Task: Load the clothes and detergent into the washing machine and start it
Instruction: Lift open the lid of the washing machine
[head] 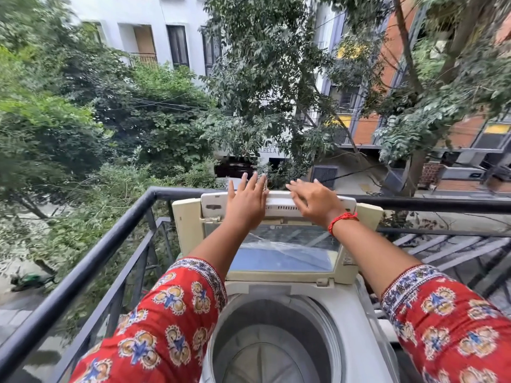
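A cream top-loading washing machine [356, 302] stands on a balcony right below me. Its folding lid [287, 255], with a bluish clear window, is raised and leans back toward the railing. The drum [273, 346] is open to view, and I see no clothes inside it. My left hand [247, 201] lies flat against the lid's upper edge, fingers spread. My right hand [315, 201], with a red thread at the wrist, rests beside it on the same edge, fingers loosely spread. Neither hand holds anything. No clothes or detergent are in view.
A black metal railing [91, 261] runs along the left and behind the machine, with a drop to the street beyond. Metal grating [453, 247] lies to the right. Trees and apartment buildings fill the background.
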